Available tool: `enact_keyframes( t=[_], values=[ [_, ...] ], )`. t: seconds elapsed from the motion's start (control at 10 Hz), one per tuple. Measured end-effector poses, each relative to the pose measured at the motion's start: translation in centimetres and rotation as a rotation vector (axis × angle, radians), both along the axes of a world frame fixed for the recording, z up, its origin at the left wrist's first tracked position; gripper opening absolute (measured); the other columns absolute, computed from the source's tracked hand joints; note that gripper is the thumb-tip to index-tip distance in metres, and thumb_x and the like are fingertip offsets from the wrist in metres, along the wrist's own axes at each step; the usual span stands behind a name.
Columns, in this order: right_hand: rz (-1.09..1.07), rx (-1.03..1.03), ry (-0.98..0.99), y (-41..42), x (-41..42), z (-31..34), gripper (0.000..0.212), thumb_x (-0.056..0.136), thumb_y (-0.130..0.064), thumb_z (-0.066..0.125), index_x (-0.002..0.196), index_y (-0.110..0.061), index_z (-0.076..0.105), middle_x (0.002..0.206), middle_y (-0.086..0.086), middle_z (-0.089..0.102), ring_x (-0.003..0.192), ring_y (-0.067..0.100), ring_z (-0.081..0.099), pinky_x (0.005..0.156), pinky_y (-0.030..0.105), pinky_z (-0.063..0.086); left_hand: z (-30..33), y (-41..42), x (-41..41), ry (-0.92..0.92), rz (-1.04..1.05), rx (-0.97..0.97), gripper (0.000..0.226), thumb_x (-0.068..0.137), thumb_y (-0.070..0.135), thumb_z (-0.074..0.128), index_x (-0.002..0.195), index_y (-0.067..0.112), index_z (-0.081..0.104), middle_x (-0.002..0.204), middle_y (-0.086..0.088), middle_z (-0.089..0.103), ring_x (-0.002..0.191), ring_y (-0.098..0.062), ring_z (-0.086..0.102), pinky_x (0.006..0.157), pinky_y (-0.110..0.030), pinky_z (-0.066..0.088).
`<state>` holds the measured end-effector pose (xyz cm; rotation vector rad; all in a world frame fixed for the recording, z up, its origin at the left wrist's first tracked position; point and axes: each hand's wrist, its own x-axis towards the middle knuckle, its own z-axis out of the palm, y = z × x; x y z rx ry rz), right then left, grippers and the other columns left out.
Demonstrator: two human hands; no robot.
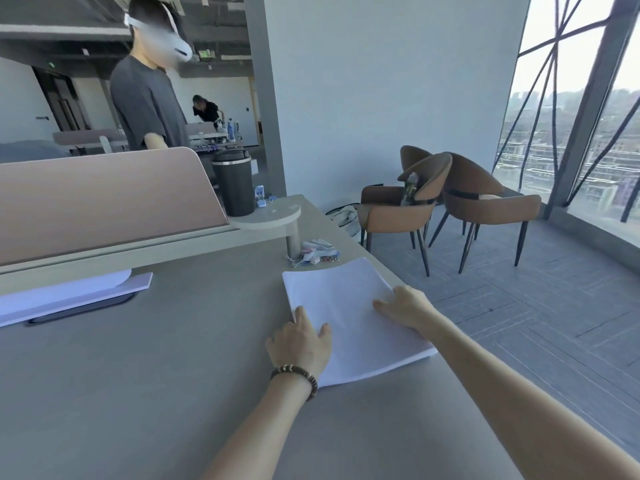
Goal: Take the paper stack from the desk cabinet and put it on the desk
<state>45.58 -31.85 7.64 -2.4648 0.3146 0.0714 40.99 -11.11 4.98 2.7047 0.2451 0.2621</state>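
Note:
A white paper stack (349,306) lies flat on the grey desk (156,375), close to its right edge. My left hand (299,344), with a beaded bracelet at the wrist, rests on the stack's left edge, fingers spread. My right hand (405,308) lies flat on the stack's right side, near the desk edge. Neither hand is closed around the paper. The desk cabinet is not in view.
A pink divider panel (104,199) runs along the back of the desk, with white sheets (69,292) under it. A dark tumbler (233,183) stands on a small round shelf (266,216), small wrappers (315,252) below it. Brown chairs (450,202) stand to the right. A person in a headset (149,91) stands behind the divider.

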Motion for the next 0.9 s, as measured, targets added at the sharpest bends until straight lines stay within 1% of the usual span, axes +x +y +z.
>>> enact_keyframes(
  t=[0.1,0.2,0.3,0.4,0.5,0.6,0.7,0.8,0.9],
  values=[
    [0.030,-0.092,0.017,0.1,1.2,0.4,0.054,0.091,-0.048,0.055,0.123,-0.006,0.059,0.126,0.013,0.060,0.113,0.031,0.060,0.091,0.041,0.054,-0.2,-0.7,1.1,0.006,0.059,0.064,0.055,0.090,0.054,0.045,0.130,0.016,0.048,0.120,-0.010,0.066,0.117,-0.033,0.055,0.098,-0.043,0.038],
    [0.029,-0.181,0.001,0.5,1.9,0.6,0.056,0.092,-0.048,0.050,0.129,-0.007,0.056,0.135,0.015,0.055,0.118,0.032,0.058,0.091,0.040,0.051,-0.6,-1.1,1.8,-0.018,0.094,0.100,0.057,0.090,0.054,0.046,0.134,0.018,0.048,0.119,-0.009,0.064,0.116,-0.032,0.052,0.095,-0.042,0.036],
    [0.033,-0.258,-0.070,0.9,1.9,0.0,0.059,0.094,-0.045,0.044,0.141,-0.010,0.041,0.140,0.014,0.051,0.128,0.034,0.051,0.093,0.043,0.045,-1.1,-1.3,2.1,-0.053,0.107,0.121,0.057,0.088,0.055,0.047,0.132,0.018,0.053,0.111,-0.010,0.062,0.108,-0.033,0.052,0.088,-0.042,0.037],
    [0.077,-0.378,-0.144,1.0,1.6,-0.5,0.065,0.098,-0.046,0.040,0.153,-0.013,0.026,0.142,0.016,0.047,0.132,0.034,0.043,0.096,0.044,0.044,-1.3,-1.3,2.4,-0.049,0.125,0.137,0.056,0.088,0.058,0.045,0.129,0.020,0.055,0.111,-0.009,0.056,0.108,-0.032,0.048,0.088,-0.042,0.036],
    [0.079,-0.463,-0.173,1.1,1.3,-0.7,0.061,0.100,-0.046,0.040,0.151,-0.013,0.031,0.137,0.016,0.047,0.129,0.034,0.041,0.100,0.042,0.042,-1.0,-1.1,2.3,-0.005,0.120,0.121,0.062,0.089,0.063,0.040,0.133,0.021,0.051,0.116,-0.008,0.053,0.112,-0.031,0.046,0.092,-0.042,0.035],
    [0.056,-0.469,-0.252,1.6,0.6,0.5,0.054,0.100,-0.045,0.042,0.144,-0.013,0.042,0.133,0.015,0.050,0.126,0.032,0.044,0.099,0.040,0.043,0.4,-0.6,1.4,0.042,0.081,0.039,0.078,0.085,0.073,0.034,0.144,0.022,0.040,0.122,-0.009,0.051,0.117,-0.030,0.044,0.096,-0.042,0.036],
    [0.082,-0.285,-0.363,2.5,-1.6,2.9,0.055,0.100,-0.044,0.043,0.147,-0.015,0.043,0.136,0.013,0.052,0.128,0.031,0.045,0.099,0.040,0.042,3.6,0.6,-1.0,0.001,0.017,-0.152,0.084,0.082,0.076,0.039,0.145,0.021,0.038,0.126,-0.009,0.048,0.122,-0.029,0.043,0.101,-0.040,0.039],
    [0.124,-0.134,-0.581,3.4,-6.1,7.1,0.051,0.100,-0.042,0.049,0.146,-0.020,0.046,0.129,0.004,0.052,0.126,0.026,0.051,0.093,0.034,0.044,9.5,2.8,-5.8,-0.250,-0.161,-0.410,0.071,0.086,0.062,0.055,0.145,0.027,0.037,0.133,0.002,0.044,0.130,-0.018,0.045,0.101,-0.027,0.041],
    [0.126,0.053,-0.876,4.3,-14.5,12.2,0.049,0.096,-0.051,0.047,0.138,-0.027,0.053,0.118,-0.013,0.051,0.110,0.014,0.060,0.079,0.017,0.042,16.1,5.6,-14.8,-0.511,-0.411,-0.613,0.055,0.082,0.053,0.065,0.132,0.053,0.042,0.128,0.031,0.050,0.127,0.003,0.049,0.103,-0.022,0.040]
  ],
)
